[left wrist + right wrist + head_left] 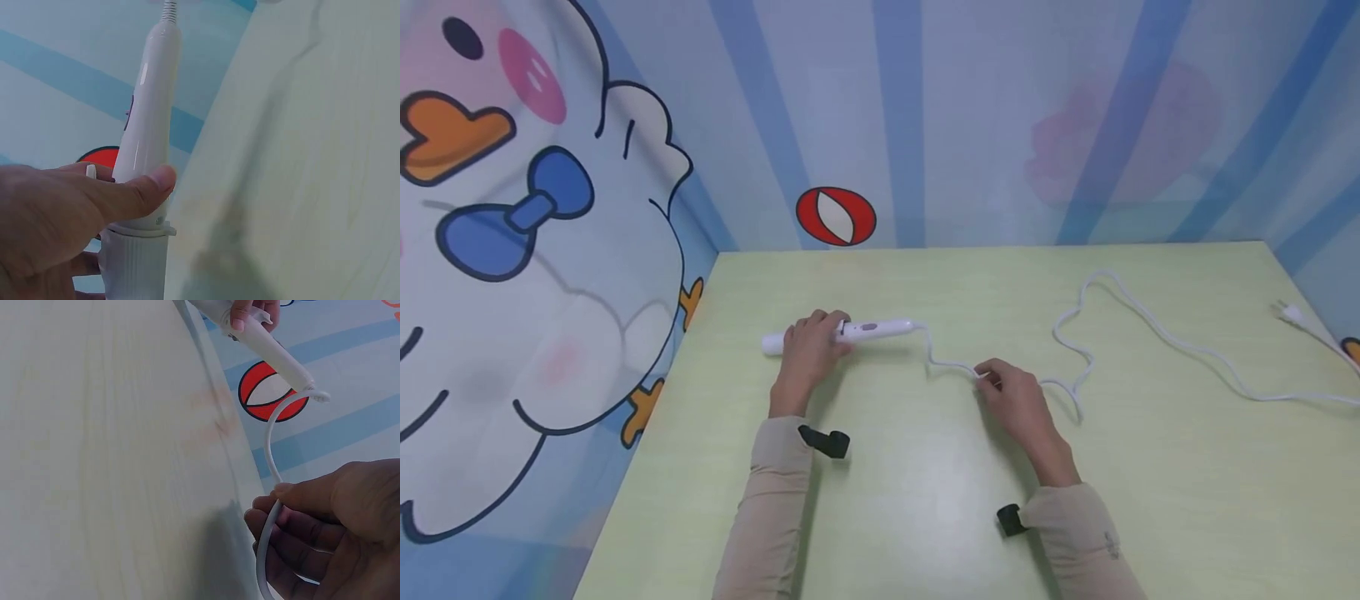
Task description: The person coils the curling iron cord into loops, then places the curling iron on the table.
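A slim white curling iron point(880, 330) is held level over the table by my left hand point(808, 354), its thumb and fingers wrapped round the middle. In the left wrist view the thumb lies along the smooth handle point(150, 119), just above a ribbed white section point(134, 265). From the handle's right end runs a white cord point(952, 364). My right hand point(1015, 404) pinches this cord between thumb and fingertips, a short way from the handle. In the right wrist view the cord crosses the curled fingers point(297, 540).
The cord's far length point(1180, 343) winds loosely over the pale table point(917, 500) to the right. A two-pin plug point(1291, 315) lies near the table's right edge. A printed cloth wall point(970, 125) stands behind and at the left. Each sleeve carries a small black wrist mount point(829, 442).
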### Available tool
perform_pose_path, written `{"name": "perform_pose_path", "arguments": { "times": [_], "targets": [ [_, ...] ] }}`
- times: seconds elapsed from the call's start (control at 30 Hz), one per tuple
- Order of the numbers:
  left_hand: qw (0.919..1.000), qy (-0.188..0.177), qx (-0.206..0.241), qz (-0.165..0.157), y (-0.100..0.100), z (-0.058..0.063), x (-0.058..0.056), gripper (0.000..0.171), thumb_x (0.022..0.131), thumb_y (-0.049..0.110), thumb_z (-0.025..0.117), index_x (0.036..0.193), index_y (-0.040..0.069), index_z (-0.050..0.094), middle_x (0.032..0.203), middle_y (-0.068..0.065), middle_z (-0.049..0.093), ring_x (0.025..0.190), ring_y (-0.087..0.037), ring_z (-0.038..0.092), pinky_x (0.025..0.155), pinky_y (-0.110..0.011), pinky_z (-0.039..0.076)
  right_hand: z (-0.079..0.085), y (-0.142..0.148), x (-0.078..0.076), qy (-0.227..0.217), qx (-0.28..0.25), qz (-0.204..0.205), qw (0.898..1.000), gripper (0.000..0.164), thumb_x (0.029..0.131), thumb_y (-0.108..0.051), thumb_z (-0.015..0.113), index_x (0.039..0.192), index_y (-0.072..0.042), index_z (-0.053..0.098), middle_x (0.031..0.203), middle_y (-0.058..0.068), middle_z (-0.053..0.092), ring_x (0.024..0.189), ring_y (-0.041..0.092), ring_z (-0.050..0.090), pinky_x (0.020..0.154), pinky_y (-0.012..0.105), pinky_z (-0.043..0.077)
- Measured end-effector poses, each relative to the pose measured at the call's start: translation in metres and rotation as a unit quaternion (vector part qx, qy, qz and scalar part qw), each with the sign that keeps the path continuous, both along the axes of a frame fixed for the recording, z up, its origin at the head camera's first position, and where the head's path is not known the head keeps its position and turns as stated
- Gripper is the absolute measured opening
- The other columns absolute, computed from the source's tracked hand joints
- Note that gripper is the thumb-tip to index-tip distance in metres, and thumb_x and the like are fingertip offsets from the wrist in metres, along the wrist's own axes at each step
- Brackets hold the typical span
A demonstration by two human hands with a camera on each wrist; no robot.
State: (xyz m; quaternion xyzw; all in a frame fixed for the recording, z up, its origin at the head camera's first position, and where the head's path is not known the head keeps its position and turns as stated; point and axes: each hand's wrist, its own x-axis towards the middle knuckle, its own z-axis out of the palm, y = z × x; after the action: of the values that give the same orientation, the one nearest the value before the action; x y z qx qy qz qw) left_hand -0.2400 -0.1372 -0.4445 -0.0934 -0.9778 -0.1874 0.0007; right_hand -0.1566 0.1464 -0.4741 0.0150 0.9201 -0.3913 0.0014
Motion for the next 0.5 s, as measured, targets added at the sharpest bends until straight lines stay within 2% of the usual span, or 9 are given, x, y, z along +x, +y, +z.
{"name": "perform_pose_path", "arguments": {
  "times": [0.23,0.37,0.5],
  "targets": [
    [0.9996,0.003,0.007,-0.028,0.008,0.016,0.006,0.045,0.080,0.030,0.071,0.121,0.022,0.054,0.118,-0.006,0.054,0.103,-0.025,0.048,0.098,-0.046,0.031,0.000,-0.003,-0.002,-0.004,-0.023,0.012,1.000,0.017,0.090,-0.015,0.057,0.104,-0.007,0.065,0.082,0.006,0.067,0.070,0.017,0.059,0.062,0.031,0.044],
    [0.9974,0.000,0.009,-0.071,0.015,0.027,0.012,0.044,0.081,0.030,0.070,0.122,0.023,0.053,0.115,-0.004,0.052,0.101,-0.022,0.046,0.095,-0.042,0.034,0.001,-0.004,-0.005,-0.008,-0.044,0.026,0.999,0.019,0.090,-0.016,0.057,0.103,-0.005,0.065,0.079,0.008,0.066,0.065,0.015,0.057,0.059,0.029,0.043],
    [0.9927,-0.002,0.011,-0.120,0.022,0.040,0.019,0.045,0.082,0.031,0.069,0.123,0.023,0.052,0.112,-0.002,0.051,0.099,-0.019,0.045,0.093,-0.040,0.036,0.006,-0.003,-0.007,-0.023,-0.057,0.035,0.998,0.020,0.091,-0.017,0.057,0.104,-0.005,0.065,0.082,0.009,0.066,0.069,0.017,0.058,0.059,0.028,0.045]
  ]
}}
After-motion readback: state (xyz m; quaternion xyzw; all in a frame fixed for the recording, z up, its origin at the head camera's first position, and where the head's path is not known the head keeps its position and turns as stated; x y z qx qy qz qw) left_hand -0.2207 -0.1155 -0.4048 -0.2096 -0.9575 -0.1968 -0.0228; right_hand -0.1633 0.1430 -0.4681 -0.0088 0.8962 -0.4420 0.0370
